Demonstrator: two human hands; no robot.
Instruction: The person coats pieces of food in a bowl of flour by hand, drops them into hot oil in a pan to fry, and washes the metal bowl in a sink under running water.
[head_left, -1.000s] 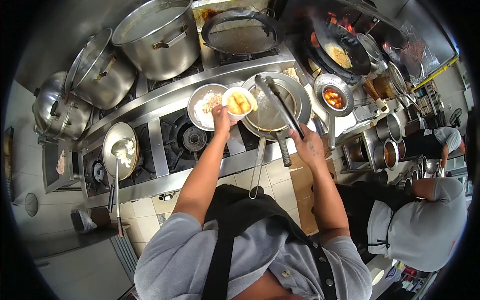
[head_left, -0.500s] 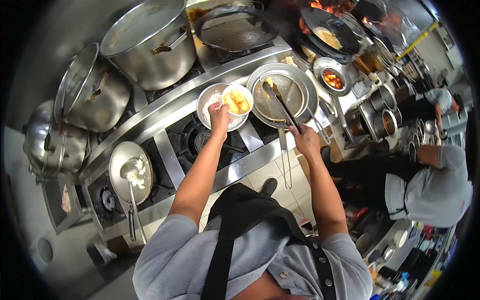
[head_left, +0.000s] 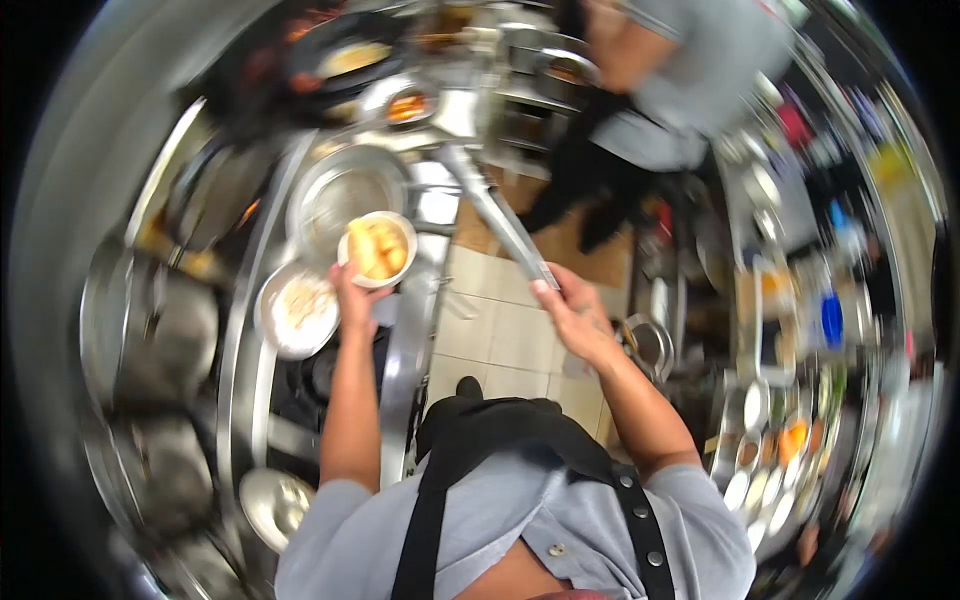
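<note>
A small white bowl (head_left: pixel 411 243) of golden fried pieces (head_left: pixel 377 248) is in my left hand (head_left: pixel 355 298), the fingers closed on its near side. My right hand (head_left: pixel 580 315) grips the end of metal tongs (head_left: pixel 500 220), which point up and away over the floor gap; motion blur hides whether their tips hold anything. Beneath and left of the held bowl stands a larger bowl (head_left: pixel 266 318) with white powder in it. Just beyond is a wide steel pan (head_left: pixel 335 212) at the stove's edge.
A co-worker in a grey shirt (head_left: pixel 700 90) stands ahead to the right. Large pots (head_left: pixel 160 350) line the left side. A pan (head_left: pixel 258 505) rests at lower left; a dark wok (head_left: pixel 310 72) and a pan of red food (head_left: pixel 408 107) are farther off. Counters with containers (head_left: pixel 755 405) run along the right.
My view has turned right. The tongs have left the steel pan and swung out over the floor. My left hand still holds the small bowl, now beside the powder bowl.
</note>
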